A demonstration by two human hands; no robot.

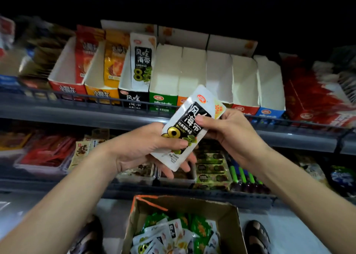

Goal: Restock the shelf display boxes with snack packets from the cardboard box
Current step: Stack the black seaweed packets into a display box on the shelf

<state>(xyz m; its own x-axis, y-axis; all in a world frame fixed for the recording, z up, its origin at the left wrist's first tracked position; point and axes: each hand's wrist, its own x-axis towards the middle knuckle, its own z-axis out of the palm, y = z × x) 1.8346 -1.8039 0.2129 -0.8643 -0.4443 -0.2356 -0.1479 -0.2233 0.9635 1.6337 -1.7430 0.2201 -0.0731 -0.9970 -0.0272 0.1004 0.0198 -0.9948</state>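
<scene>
**Kelp packet held before the display row**

A white-and-black snack packet [189,124] is held tilted at centre frame. Its lower end is gripped by the left hand [148,148] and its upper half is pinched by the right hand [231,128]. The matching black-fronted display box [133,97], with one packet upright inside, lies at 11 o'clock from it. The cardboard box [233,213], holding mixed packets, lies at 6 o'clock on the floor. Misplacement is judged the main risk, since empty white-lined boxes [167,70] stand directly behind the packet and the light is dim. The upright packet could also be toppled by careless insertion. The boxes are carried on a grey metal shelf [77,113] with a wire front rail.
</scene>
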